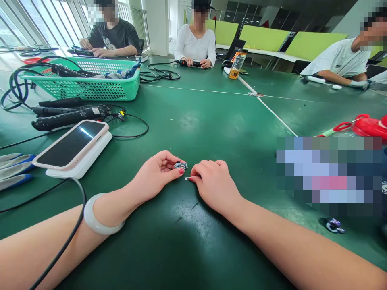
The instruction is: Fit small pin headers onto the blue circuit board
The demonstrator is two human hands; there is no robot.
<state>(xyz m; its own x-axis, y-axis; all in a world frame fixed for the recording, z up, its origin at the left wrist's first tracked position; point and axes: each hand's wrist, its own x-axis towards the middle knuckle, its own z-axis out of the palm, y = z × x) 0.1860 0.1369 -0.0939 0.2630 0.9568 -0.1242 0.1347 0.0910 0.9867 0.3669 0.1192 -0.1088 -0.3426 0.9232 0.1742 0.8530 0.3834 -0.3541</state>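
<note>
My left hand [157,173] rests on the green table [211,125] with its fingers pinched on a small blue circuit board [180,165], held just above the surface. My right hand [211,181] lies beside it, fingers curled, pinching a tiny white part [187,178] against the table. The two hands are almost touching. A white bangle [98,219] sits on my left wrist, and a black cable [69,237] crosses that forearm.
A phone on a white power bank [74,147] lies to the left, with black tools [68,114] and a green basket [87,82] behind. Three people sit at the far side. A drink bottle [236,64], red item [367,125] and small component [334,225] are on the right.
</note>
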